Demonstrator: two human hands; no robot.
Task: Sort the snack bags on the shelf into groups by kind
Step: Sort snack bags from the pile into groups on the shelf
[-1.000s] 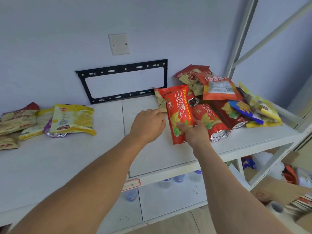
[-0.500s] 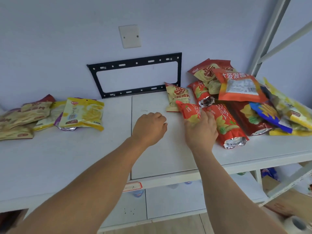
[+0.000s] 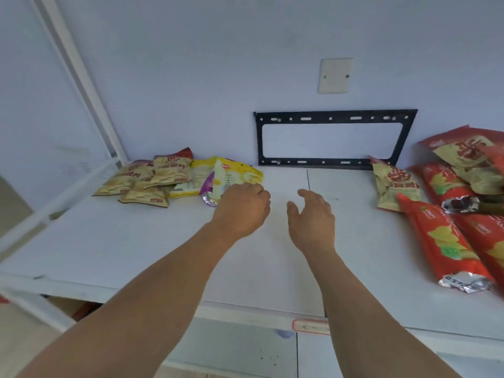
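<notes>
On the white shelf [image 3: 109, 241] lie two clusters of snack bags. At the back left are several tan bags [image 3: 147, 178] and yellow bags [image 3: 231, 173]. At the right lie long red bags [image 3: 441, 241], a tan-and-red bag [image 3: 395, 186] and more red and tan bags [image 3: 469, 154] behind. My left hand [image 3: 241, 211] hovers with curled fingers at the edge of the yellow bags and holds nothing. My right hand [image 3: 311, 214] is beside it, fingers apart and empty, over bare shelf.
A black metal bracket [image 3: 332, 118] and a blank wall plate [image 3: 335, 75] are fixed to the wall behind. A white shelf post [image 3: 81, 77] rises at the left. A red-edged label [image 3: 311, 327] sits on the shelf's front edge.
My right hand has let go of the red bag, which now lies at the right. Both hands and my view have swung left toward the yellow bags.
</notes>
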